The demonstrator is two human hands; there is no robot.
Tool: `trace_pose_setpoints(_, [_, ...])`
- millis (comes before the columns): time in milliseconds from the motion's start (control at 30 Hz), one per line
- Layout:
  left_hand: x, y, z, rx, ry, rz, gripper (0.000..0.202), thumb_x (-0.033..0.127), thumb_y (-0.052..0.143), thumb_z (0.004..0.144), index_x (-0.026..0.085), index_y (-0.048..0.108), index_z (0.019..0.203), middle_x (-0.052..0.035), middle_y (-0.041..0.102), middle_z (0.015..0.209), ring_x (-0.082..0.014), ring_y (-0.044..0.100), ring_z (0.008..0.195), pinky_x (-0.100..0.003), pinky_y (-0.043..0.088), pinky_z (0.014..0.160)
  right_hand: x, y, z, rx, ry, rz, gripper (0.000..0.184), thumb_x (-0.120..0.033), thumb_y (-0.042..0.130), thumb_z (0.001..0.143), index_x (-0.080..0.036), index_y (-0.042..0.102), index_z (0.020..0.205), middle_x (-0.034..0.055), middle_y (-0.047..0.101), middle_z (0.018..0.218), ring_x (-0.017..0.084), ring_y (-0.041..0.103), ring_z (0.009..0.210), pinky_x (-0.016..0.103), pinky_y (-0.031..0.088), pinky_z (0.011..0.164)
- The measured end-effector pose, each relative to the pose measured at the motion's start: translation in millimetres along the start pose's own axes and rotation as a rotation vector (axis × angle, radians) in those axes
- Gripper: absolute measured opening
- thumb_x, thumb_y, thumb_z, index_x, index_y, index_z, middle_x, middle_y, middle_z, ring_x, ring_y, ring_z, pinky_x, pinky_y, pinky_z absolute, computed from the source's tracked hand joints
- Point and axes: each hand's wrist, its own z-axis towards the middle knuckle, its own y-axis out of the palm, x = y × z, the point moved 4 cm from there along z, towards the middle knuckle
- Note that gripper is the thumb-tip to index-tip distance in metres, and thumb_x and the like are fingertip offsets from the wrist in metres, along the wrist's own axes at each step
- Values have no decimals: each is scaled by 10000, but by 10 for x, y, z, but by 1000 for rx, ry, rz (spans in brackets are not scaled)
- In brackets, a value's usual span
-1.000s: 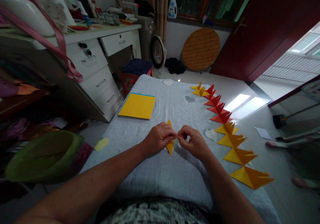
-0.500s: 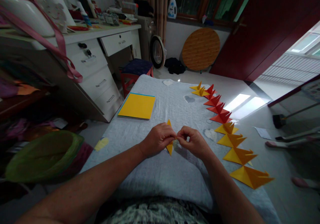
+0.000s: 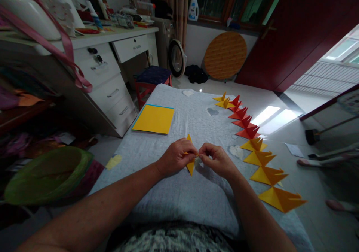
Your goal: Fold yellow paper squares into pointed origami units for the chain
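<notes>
A small folded piece of yellow paper (image 3: 191,166) is held over the pale blue cloth (image 3: 179,196) in the middle of the head view. My left hand (image 3: 176,156) is closed around it, with its points sticking out above and below the fingers. My right hand (image 3: 215,160) pinches the same piece at its right edge, fingertips meeting those of the left. A stack of yellow paper sheets (image 3: 154,119) lies flat farther back on the left.
A row of several folded yellow shapes (image 3: 268,175) and red shapes (image 3: 244,122) runs along the cloth's right edge. A white desk with drawers (image 3: 112,76) stands at the left, a green bin (image 3: 47,175) below it, a red stool (image 3: 150,80) beyond the cloth.
</notes>
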Motion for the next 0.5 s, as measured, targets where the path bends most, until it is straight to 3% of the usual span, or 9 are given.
trace_pose_setpoints(500, [-9,4,4,-5,-20,-70,91,216,627,908,197,708,872,-27,691,796,-179,594,827,-324,447,811,104,74,16,-40,127,171,172,-353,601,773,-187,587,727,-28,532,626,104,449,571,224,356,540])
